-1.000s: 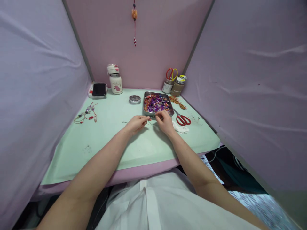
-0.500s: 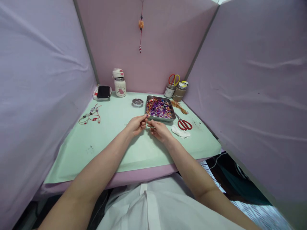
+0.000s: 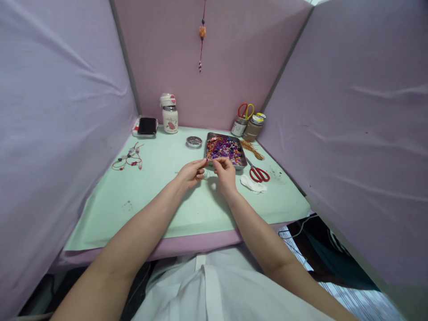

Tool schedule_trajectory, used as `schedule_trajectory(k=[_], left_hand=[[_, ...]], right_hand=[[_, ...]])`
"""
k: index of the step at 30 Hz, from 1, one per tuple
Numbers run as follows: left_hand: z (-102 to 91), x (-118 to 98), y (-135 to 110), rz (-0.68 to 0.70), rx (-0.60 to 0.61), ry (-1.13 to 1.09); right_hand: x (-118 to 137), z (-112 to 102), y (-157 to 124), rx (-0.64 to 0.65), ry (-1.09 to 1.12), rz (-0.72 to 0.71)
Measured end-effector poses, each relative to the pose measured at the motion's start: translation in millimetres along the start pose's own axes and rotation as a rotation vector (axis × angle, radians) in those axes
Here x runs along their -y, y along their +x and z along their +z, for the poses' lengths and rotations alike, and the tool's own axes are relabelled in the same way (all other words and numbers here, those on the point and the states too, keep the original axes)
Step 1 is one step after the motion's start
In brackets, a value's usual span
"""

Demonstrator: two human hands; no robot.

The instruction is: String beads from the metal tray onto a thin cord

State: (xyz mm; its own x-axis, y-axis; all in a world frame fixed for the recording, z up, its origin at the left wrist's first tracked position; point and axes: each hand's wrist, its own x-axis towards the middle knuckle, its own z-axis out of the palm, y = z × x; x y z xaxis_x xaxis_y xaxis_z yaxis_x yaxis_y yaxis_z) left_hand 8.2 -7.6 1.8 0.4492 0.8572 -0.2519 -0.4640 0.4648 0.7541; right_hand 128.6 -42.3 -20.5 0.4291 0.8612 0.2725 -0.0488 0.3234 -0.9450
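My left hand (image 3: 193,173) is closed in a pinch on a thin cord, just in front of the bead tray. A small dark red spot shows at its fingertips, too small to make out. Close by on the right, my right hand (image 3: 226,173) also pinches, thumb and forefinger at the cord, its knuckles upward. Fine strands of the cord (image 3: 207,173) hang below the fingertips over the table. Behind both hands lies the metal tray (image 3: 245,164), full of purple, orange and clear beads (image 3: 225,149).
Right of the tray lie red-handled scissors (image 3: 259,174), a white cloth (image 3: 253,184) and orange cords (image 3: 253,150). Jars (image 3: 253,129), one with scissors, stand behind. Leftward are a round tin (image 3: 194,141), a bottle (image 3: 170,119), a phone (image 3: 147,126) and beaded bracelets (image 3: 129,158).
My right hand has turned from palm inward to knuckles up and risen slightly, its fingertips now pinched near the tray's front edge. My left hand stays almost in place. The view has shifted a little.
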Motion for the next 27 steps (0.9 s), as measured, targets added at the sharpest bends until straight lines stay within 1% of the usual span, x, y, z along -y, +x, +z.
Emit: schedule_trajectory(k=[3, 6, 10, 12, 14, 18, 23, 25, 27], left_hand=[[0.9, 2, 1, 0.001, 0.015, 0.002], [2.9, 5, 0, 0.031, 0.014, 0.046], [4.6, 8, 0, 0.142, -0.052, 0.200], [4.4, 9, 0, 0.173, -0.062, 0.247], [4.0, 9, 0, 0.165, -0.035, 0.249], [3.5, 6, -2, 0.089, 0.052, 0.202], [2.6, 5, -4, 0.047, 0.104, 0.195], [2.4, 5, -4, 0.053, 0.102, 0.232], [3.2, 4, -4, 0.120, 0.028, 0.304]], right_hand=[[5, -3, -2, 0.058, -0.117, -0.187], [8, -4, -5, 0.105, -0.209, -0.265], [7, -6, -4, 0.118, -0.240, -0.255], [5, -7, -3, 0.128, -0.246, -0.247], [4, -10, -1, 0.140, -0.254, -0.235], [5, -15, 2, 0.167, -0.229, -0.213], [8, -18, 1, 0.217, -0.168, -0.201], [10, -18, 1, 0.204, -0.163, -0.184], [11, -18, 1, 0.175, -0.151, -0.172]])
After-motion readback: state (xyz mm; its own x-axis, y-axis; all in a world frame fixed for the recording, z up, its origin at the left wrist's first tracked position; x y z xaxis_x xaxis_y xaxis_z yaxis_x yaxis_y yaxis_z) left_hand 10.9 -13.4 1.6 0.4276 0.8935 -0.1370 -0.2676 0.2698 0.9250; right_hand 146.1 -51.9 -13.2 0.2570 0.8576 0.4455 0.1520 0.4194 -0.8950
